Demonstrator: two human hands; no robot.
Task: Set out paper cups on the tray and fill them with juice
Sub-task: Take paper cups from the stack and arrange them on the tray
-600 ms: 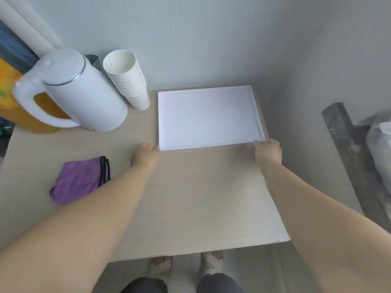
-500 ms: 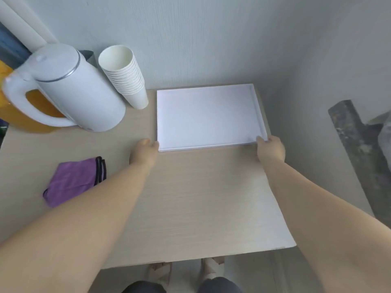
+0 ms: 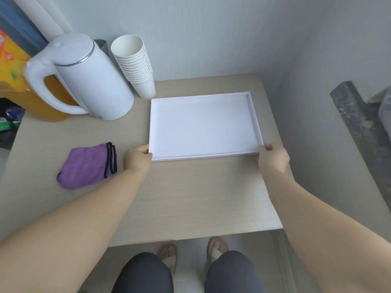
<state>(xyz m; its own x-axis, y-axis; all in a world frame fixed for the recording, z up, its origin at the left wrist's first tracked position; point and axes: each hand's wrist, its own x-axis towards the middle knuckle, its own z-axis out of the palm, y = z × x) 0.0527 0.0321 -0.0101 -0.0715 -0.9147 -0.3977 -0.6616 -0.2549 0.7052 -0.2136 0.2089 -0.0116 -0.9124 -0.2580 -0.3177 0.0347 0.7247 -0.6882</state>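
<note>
From the head camera, the white tray (image 3: 203,127) is lying flat on the worktop (image 3: 190,197). The left hand (image 3: 137,158) is pinching its near left corner in its grip, and the right hand (image 3: 273,157) is pinching its near right corner. The paper cups (image 3: 135,66) are standing stacked just behind the tray, beside a white kettle (image 3: 88,81). The juice bottle (image 3: 19,81) is sitting behind the kettle.

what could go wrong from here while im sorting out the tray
1. The left hand and right hand grip the tray by its near corners. Its far left corner lies close to the tall cup stack, so a push that way might topple the stack.
2. The juice bottle stands behind the kettle, so reaching for it may knock the kettle.
</note>
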